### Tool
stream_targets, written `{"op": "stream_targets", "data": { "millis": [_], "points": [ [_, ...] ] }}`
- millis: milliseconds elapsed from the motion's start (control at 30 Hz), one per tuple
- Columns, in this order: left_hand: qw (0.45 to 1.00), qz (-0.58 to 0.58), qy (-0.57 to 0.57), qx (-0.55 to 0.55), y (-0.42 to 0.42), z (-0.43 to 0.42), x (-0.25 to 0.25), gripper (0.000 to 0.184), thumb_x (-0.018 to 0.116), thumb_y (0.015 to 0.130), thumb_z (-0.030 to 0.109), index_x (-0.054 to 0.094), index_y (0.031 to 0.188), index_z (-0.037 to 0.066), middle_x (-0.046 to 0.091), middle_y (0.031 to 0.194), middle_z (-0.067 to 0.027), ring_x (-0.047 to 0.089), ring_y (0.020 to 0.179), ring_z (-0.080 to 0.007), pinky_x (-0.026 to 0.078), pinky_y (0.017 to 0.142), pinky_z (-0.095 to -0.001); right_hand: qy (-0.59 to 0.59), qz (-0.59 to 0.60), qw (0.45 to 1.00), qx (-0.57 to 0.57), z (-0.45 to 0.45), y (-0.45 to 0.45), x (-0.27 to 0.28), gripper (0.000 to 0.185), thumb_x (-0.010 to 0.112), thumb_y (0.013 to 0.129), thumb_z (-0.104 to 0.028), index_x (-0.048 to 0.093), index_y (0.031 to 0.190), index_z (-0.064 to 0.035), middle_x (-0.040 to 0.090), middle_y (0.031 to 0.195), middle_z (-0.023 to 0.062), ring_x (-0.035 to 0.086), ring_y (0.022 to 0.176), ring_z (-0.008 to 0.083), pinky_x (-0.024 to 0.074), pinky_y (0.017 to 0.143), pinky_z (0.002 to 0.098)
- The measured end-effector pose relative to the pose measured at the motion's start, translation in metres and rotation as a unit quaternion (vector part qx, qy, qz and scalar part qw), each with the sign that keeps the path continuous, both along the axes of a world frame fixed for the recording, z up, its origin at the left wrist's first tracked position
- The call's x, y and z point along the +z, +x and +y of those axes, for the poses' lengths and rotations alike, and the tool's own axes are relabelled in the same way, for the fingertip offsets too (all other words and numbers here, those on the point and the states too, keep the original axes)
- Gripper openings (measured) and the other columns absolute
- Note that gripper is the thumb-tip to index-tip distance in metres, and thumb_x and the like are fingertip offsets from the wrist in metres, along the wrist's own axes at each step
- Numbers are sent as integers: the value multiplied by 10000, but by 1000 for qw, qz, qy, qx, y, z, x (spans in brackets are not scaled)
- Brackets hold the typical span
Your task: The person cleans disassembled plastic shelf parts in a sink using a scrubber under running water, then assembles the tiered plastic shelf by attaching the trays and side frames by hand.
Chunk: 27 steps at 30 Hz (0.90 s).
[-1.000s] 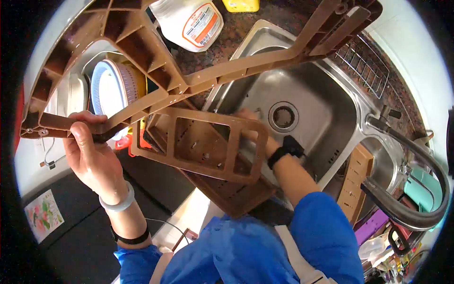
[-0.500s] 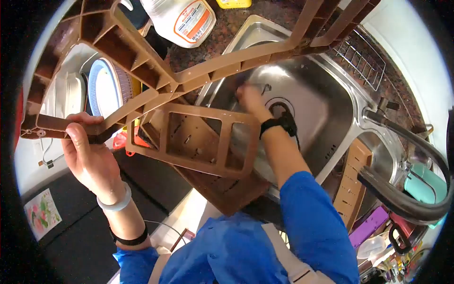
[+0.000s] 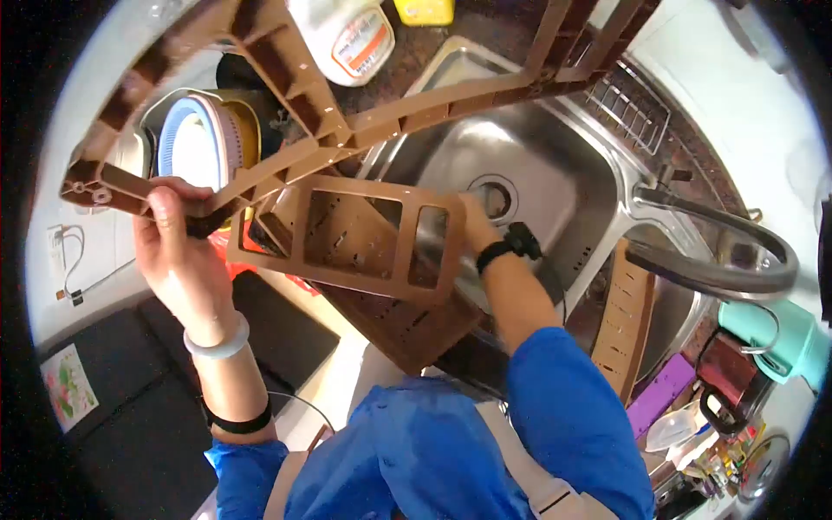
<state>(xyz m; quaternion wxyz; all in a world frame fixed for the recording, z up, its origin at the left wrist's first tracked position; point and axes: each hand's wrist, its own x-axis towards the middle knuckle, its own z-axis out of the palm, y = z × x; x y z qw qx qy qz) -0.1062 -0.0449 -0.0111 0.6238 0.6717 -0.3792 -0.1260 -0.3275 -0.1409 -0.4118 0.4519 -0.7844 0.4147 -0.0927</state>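
A large brown plastic rack frame [image 3: 433, 106] with ribbed bars spans the upper left and extends over the sink. My left hand [image 3: 178, 251] is closed around its lower left bar, thumb on the near side. Below that bar, a brown panel with rectangular openings [image 3: 347, 279] sits in front of another perforated brown piece [image 3: 416, 334]. My right hand [image 3: 477, 227] is at the panel's right end, over the near left side of the steel sink [image 3: 555, 165]. Its fingers are hidden behind the panel, so what they hold or touch does not show.
A black faucet [image 3: 719, 264] arches over the smaller right basin, where a slotted brown board [image 3: 626, 316] leans. A wire rack [image 3: 633, 108] stands behind the sink. At the back are a white bottle [image 3: 364, 48] and a blue basket [image 3: 186, 143]. Turquoise container [image 3: 771, 338] at right.
My right hand has come back from the far left part of the sink towards the panel's end. The view has shifted a little; my left hand keeps its hold on the rack frame.
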Motion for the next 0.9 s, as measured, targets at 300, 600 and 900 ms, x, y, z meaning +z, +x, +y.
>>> {"op": "stream_targets", "data": {
  "millis": [300,600,900],
  "points": [
    [997,40,-67,-4,-6,1,6,183,592,927,224,579,962,46,572,818,-7,531,747,-107,426,730,-255,-75,41,952,-294,-42,-129,164,165,666,788,-207,716,917,-118,660,756,134,650,724,241,500,671,359],
    [996,29,-76,-32,-19,-1,7,193,635,899,190,602,1020,43,600,870,-6,542,714,-96,454,686,-246,-164,40,889,-425,-43,-213,211,180,596,809,-71,713,946,-77,695,897,149,672,820,252,508,773,323],
    [997,49,-51,-33,-33,5,10,135,589,929,183,603,971,55,587,825,6,530,751,-89,432,727,-243,-3,-387,736,-555,-104,-243,278,83,629,833,-128,626,809,-48,561,721,-25,487,645,91,382,568,249]
  ]
}}
